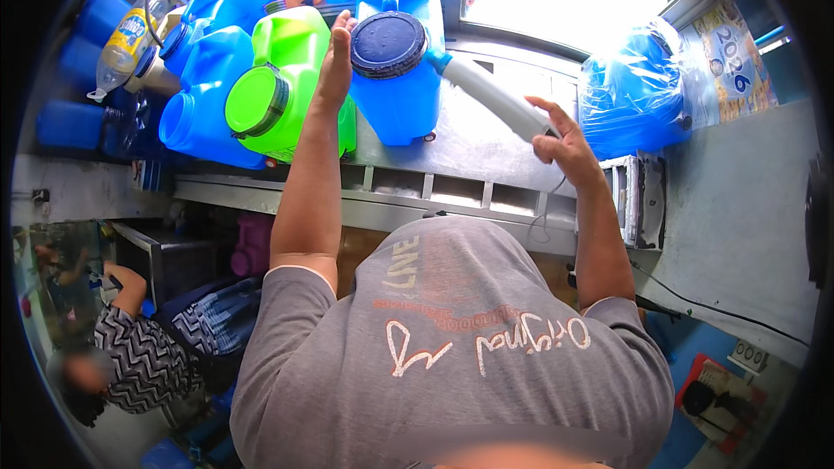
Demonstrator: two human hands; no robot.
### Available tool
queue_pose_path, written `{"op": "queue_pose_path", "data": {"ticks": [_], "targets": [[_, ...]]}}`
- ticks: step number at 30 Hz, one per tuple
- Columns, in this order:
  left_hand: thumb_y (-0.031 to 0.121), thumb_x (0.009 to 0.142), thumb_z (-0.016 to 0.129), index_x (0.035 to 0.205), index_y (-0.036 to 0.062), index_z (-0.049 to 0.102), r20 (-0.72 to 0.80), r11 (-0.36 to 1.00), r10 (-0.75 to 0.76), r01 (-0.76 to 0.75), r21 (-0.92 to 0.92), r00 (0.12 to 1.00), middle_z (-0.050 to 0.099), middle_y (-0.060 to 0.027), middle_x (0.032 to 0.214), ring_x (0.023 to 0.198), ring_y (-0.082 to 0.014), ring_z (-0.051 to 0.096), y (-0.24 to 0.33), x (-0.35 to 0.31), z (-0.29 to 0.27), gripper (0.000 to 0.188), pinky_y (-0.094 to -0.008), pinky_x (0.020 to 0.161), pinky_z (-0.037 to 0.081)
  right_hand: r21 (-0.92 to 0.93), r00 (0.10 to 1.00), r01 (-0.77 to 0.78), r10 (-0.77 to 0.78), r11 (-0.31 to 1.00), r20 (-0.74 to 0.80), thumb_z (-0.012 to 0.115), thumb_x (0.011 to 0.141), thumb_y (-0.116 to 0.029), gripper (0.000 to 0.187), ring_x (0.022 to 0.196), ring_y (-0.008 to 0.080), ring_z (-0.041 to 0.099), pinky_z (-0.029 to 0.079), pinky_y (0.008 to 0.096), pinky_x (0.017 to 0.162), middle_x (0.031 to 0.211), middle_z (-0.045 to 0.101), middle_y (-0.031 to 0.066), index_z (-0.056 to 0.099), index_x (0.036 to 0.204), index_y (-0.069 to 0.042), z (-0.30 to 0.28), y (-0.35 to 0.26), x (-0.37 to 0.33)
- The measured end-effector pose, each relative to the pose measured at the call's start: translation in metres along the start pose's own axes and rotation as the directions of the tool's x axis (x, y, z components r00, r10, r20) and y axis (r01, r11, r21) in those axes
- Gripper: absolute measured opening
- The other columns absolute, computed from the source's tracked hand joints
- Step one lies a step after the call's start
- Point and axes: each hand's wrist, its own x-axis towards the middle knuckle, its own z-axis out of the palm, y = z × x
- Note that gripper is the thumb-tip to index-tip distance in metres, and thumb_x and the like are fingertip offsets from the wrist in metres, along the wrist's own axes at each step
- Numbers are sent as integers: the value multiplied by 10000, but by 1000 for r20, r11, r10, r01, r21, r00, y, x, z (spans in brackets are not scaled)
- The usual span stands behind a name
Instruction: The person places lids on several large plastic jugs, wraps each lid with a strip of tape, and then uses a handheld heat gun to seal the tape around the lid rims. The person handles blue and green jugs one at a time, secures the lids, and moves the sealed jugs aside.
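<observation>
Your right hand [565, 146] is closed on the rear end of a grey tool [495, 97], the index finger lifted off it; the tool's blue tip sits just beside the dark lid [388, 43] of a blue jug [395, 108]. That jug stands on the metal counter [486, 149] in front of you, below the bright window [556, 0]. Your left hand [339, 61] is unclenched and held edge-on at the jug's left side, grasping nothing; you can't tell from here whether it touches the jug.

To its left a green jug [304, 35] stands close by, with more blue jugs [213, 69] beyond it and a clear bottle [113, 68] with a yellow label among them. The counter's front edge has a row of slots [456, 191]. At its right end there's a bagged blue container [630, 91], near a printed poster [734, 61]. A black cable [721, 307] runs along the pale surface on your right.

Behind you to the left, a co-worker [143, 356] wears a zigzag top, near a purple jug [250, 243].
</observation>
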Motion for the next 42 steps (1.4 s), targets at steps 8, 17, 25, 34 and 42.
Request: {"op": "queue_pose_path", "data": {"ticks": [8, 17, 25, 34, 42], "targets": [[774, 966, 250, 1525, -14, 316, -102, 990, -28, 42, 134, 994, 476, -241, 1459, 1389, -318, 429, -4, -47, -11, 968, -415, 1186, 252, -14, 1000, 13, -13, 1000, -9, 689, 818, -207, 675, 692, 78, 496, 430, 246, 612, 879, 567, 26, 502, 1458, -105, 17, 1, -8], [819, 932, 207, 1571, -14, 211, -109, 998, 0, -7, -64, 994, 436, -286, 1492, 1433, -302, 375, -22, -23, 3, 1050, -406, 1210, 206, -146, 991, 104, -90, 984, 101, 684, 811, -171, 654, 977, 169, 581, 469, 325, 885, 1119, 640, 114, 511, 1438, -98, 46, -8, -16], [782, 958, 156, 1563, 8, 240, -150, 999, 51, -50, 7, 987, 397, -184, 1550, 1472, -289, 302, -17, -32, -2, 986, -429, 1225, 139, -162, 996, 38, -51, 986, -78, 681, 814, -124, 651, 979, 158, 568, 464, 320, 889, 1133, 627, 100, 500, 1438, -85, 36, -13, -24], [778, 843, 564, 1535, 6, 333, -51, 988, 98, -91, 125, 994, 399, -249, 1525, 1451, -378, 350, 6, -75, -11, 1062, -464, 1175, 296, -114, 1000, 31, -30, 993, 9, 683, 804, -111, 676, 1019, 144, 547, 450, 298, 909, 1164, 610, 100, 479, 1447, -68, 66, -18, -18], [734, 702, 752, 1482, 158, 488, 158, 469, 205, -238, 850, 966, 390, -249, 1550, 1447, -430, 347, 45, -18, -183, 1005, -523, 1184, 281, -91, 997, 46, -40, 995, 64, 676, 789, -91, 696, 1023, 137, 573, 453, 302, 924, 1166, 630, 104, 482, 1457, -73, 90, -21, -1]]}}
